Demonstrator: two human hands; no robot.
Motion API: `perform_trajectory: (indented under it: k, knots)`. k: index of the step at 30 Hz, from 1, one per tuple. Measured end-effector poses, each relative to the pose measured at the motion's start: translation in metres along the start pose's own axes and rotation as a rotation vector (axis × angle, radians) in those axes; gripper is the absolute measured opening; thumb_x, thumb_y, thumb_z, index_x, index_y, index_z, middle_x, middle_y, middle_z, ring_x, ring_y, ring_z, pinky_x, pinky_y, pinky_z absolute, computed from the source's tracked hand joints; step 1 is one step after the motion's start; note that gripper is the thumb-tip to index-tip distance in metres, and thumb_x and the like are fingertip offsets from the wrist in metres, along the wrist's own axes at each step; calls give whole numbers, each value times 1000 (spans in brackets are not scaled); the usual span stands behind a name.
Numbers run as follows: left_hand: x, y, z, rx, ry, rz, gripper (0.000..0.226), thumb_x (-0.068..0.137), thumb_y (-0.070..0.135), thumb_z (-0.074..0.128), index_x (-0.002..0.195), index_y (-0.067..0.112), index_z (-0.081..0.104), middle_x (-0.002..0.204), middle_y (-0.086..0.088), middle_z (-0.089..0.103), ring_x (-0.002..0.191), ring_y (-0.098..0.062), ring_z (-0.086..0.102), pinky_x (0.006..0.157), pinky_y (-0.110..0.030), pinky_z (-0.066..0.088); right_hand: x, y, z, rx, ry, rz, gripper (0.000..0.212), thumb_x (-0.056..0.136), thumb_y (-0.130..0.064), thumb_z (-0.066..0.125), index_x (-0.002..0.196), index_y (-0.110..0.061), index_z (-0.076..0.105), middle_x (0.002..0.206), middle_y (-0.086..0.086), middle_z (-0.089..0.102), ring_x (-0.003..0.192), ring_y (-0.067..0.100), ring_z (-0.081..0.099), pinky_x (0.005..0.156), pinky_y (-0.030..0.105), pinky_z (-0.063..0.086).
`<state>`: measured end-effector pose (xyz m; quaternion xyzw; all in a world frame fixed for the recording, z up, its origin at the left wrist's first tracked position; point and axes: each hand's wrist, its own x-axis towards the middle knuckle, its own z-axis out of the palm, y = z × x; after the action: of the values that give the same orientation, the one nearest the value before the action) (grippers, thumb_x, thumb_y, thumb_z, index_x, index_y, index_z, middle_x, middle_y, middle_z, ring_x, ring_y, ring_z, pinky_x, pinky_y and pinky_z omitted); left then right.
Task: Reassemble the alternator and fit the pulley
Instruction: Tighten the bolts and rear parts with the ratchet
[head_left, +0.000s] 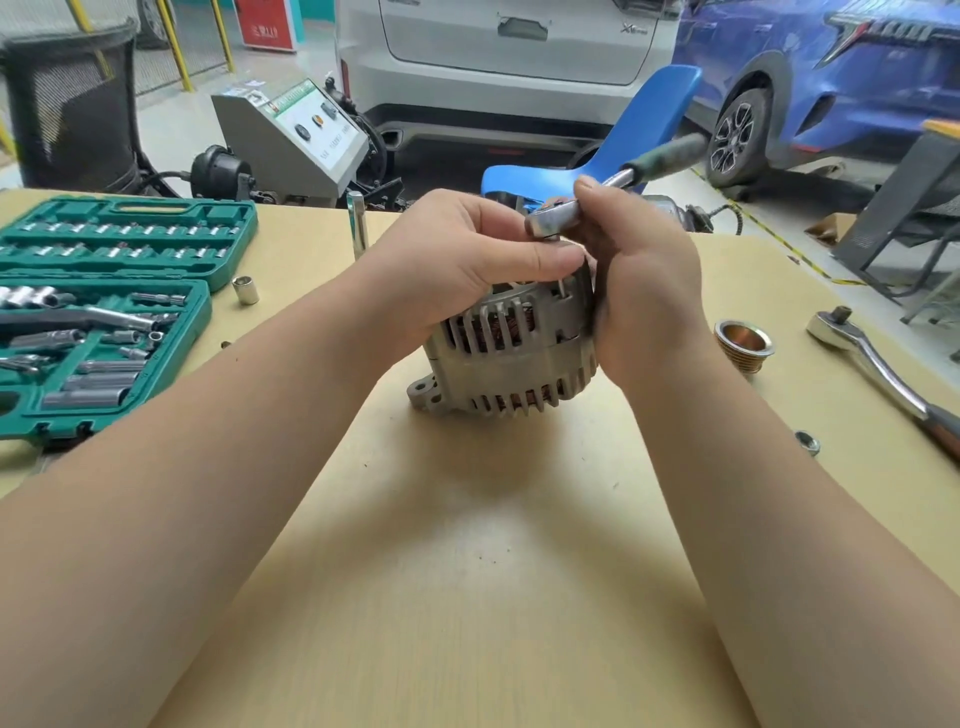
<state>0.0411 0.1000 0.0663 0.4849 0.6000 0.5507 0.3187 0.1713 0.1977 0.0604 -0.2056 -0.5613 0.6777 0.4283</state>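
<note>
Alternator (511, 353) first: it stands near the middle of the worktop (467, 597), finned grey housing upright, copper windings showing through the slots, a mounting ear at its lower left resting on the surface. My left hand (467, 260) sits over its top, fingers curled down around the upper housing and thumb laid across the front, so that grip is closed on the alternator. My right hand (644, 291) is against the housing's right side, and its thumb and fingers pinch the head of a ratchet (558, 215) held over the top of the unit; the ratchet's dark green handle slants up and away toward the far right corner. I cannot tell what the ratchet head is seated on, as both hands hide it. The pulley (744, 345), a brass-coloured grooved piece, lies apart from the alternator toward the right edge, and a nut (808, 443) sits nearer to me along that side. A second, larger ratchet (872, 364) lies by the right edge. An open green socket case (104, 312) fills the left edge, with a loose socket (245, 289) just beside it and a chrome bar (357, 226) standing near the far edge.
</note>
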Motion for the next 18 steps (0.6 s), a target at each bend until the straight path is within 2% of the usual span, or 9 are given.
perform_trajectory:
  k: [1, 3, 5, 7, 10, 12, 14, 16, 18]
  knots:
    - [0, 0, 1, 3, 6, 4, 33, 79, 30, 91, 105, 12, 86, 103, -16, 82, 91, -27, 78, 101, -49, 61, -2, 1, 3, -29, 41, -70, 22, 99, -23, 61, 91, -6, 71, 89, 11, 74, 88, 31, 71, 90, 47, 58]
    - [-1, 0, 2, 8, 35, 15, 29, 80, 30, 92, 103, 14, 87, 102, -15, 82, 93, -28, 78, 104, -52, 58, -13, 7, 9, -175, 166, -287, 17, 100, -24, 62, 89, -15, 71, 86, 4, 74, 88, 27, 72, 89, 43, 58]
    - [-1, 1, 2, 23, 76, 28, 37, 71, 36, 94, 100, 13, 87, 100, -14, 82, 91, -22, 75, 104, -51, 57, -24, 14, 13, -422, 322, -541, 11, 99, -26, 65, 89, -24, 69, 87, -3, 73, 88, 13, 70, 89, 31, 54]
    - [-2, 2, 2, 31, 83, 37, 41, 68, 38, 93, 99, 11, 87, 99, -14, 82, 89, -19, 73, 103, -48, 57, -29, 20, 15, -509, 377, -673, 10, 99, -26, 66, 90, -25, 66, 87, -4, 71, 88, 6, 67, 88, 23, 50]
    - [-1, 1, 1, 36, 62, 15, 33, 75, 31, 94, 99, 10, 87, 104, -23, 79, 89, -25, 73, 104, -55, 56, -17, 10, 11, -288, 249, -452, 17, 99, -23, 64, 83, -24, 70, 80, -10, 73, 82, 9, 70, 83, 28, 54]
    - [0, 1, -2, 38, 44, -5, 24, 81, 26, 92, 98, 10, 87, 103, -22, 79, 90, -30, 77, 101, -56, 59, -7, 3, 2, -58, 73, -179, 26, 101, -21, 60, 83, -15, 77, 87, 4, 77, 89, 21, 73, 89, 39, 61]
    - [0, 1, -3, 45, 23, -17, 22, 84, 26, 90, 100, 11, 87, 103, -19, 81, 96, -34, 80, 100, -55, 62, -2, 0, -5, 11, -35, 8, 29, 103, -24, 57, 95, -5, 79, 102, 19, 76, 102, 37, 72, 102, 53, 56]
    - [-1, 1, -3, 33, 6, -11, 21, 85, 26, 89, 102, 13, 87, 102, -18, 81, 94, -33, 80, 101, -55, 61, -2, 2, -6, -41, -14, -56, 27, 102, -24, 58, 101, -2, 74, 100, 16, 76, 101, 34, 73, 96, 46, 60]
    - [-1, 1, -1, 20, 23, 2, 21, 84, 27, 91, 101, 15, 88, 102, -19, 81, 89, -26, 76, 105, -57, 57, -10, 5, 1, -192, 110, -273, 17, 102, -24, 61, 97, -11, 72, 91, 3, 76, 91, 20, 73, 84, 34, 59]
